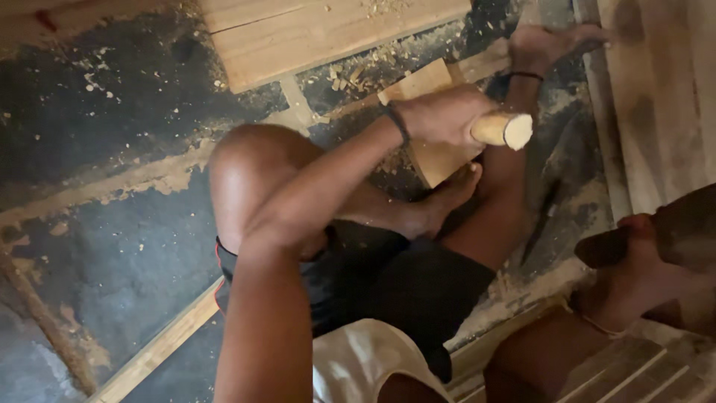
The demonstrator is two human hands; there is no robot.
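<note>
While gripping pale round wooden mallet handle w/ left hand | right hand flat, fingers spread, on grey wooden plank | risk: swing near bare foot pinning small tan wood board, could hit toes.

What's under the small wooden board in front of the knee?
Under the small wooden board lies dark floor strewn with wood chips. The left hand and a foot cover the rest.
</note>
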